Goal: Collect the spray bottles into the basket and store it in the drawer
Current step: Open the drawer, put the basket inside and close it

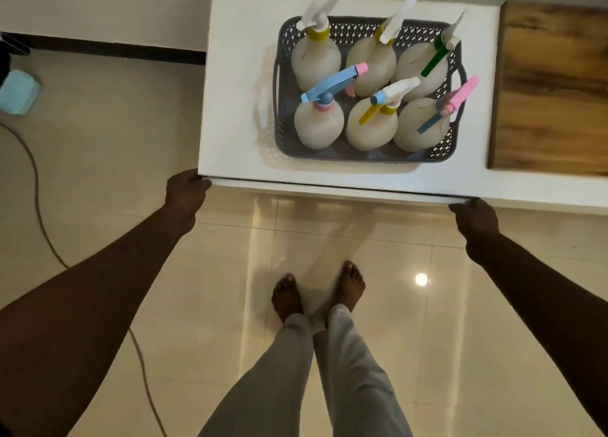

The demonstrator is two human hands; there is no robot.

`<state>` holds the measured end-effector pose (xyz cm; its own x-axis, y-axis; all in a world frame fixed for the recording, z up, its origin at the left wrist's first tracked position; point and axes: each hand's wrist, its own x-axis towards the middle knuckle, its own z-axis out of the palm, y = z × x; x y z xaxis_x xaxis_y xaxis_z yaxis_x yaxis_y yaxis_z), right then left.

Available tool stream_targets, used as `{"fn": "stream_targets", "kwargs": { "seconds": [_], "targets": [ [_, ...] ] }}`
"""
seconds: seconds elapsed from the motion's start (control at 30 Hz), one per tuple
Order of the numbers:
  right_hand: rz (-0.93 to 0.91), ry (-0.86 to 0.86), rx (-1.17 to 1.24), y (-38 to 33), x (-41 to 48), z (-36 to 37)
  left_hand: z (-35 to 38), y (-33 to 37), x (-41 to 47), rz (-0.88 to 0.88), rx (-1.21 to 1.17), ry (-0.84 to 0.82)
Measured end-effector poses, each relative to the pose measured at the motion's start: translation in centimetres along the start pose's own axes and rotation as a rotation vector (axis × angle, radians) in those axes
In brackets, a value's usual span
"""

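Observation:
A grey perforated basket (279, 107) stands on a white cabinet top (237, 75). Several whitish spray bottles (317, 127) stand upright inside it, with blue, pink, yellow, green and white trigger heads. Below the top's front edge runs the white drawer front (329, 190), with a thin dark gap above it. My left hand (186, 193) grips the drawer front's left end. My right hand (473, 218) grips its right end. Neither hand touches the basket.
A wooden surface (552, 88) adjoins the white top on the right. My bare feet (316, 292) stand on glossy tiles right before the drawer. A dark cable (36, 190) trails over the floor at left, near a light blue object (18, 91).

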<state>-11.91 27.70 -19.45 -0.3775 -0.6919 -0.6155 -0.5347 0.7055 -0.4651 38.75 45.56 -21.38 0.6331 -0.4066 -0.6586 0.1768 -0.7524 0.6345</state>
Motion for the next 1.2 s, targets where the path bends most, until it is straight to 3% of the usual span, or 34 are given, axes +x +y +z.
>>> {"fn": "stream_targets", "kwargs": {
  "seconds": [0.2,0.43,1.2],
  "targets": [
    [-0.153,0.018,-0.239,1.6,-0.3,-0.8,0.5,-2.0,0.6,0.049,-0.066,0.080],
    [-0.253,-0.047,-0.212,3.8,-1.1,-2.5,-0.1,-4.4,-0.7,0.030,-0.182,0.070],
    [-0.079,-0.104,-0.079,20.8,-13.3,-5.8,-5.1,-18.6,-15.9,-0.083,-0.121,0.080]
  ]
}}
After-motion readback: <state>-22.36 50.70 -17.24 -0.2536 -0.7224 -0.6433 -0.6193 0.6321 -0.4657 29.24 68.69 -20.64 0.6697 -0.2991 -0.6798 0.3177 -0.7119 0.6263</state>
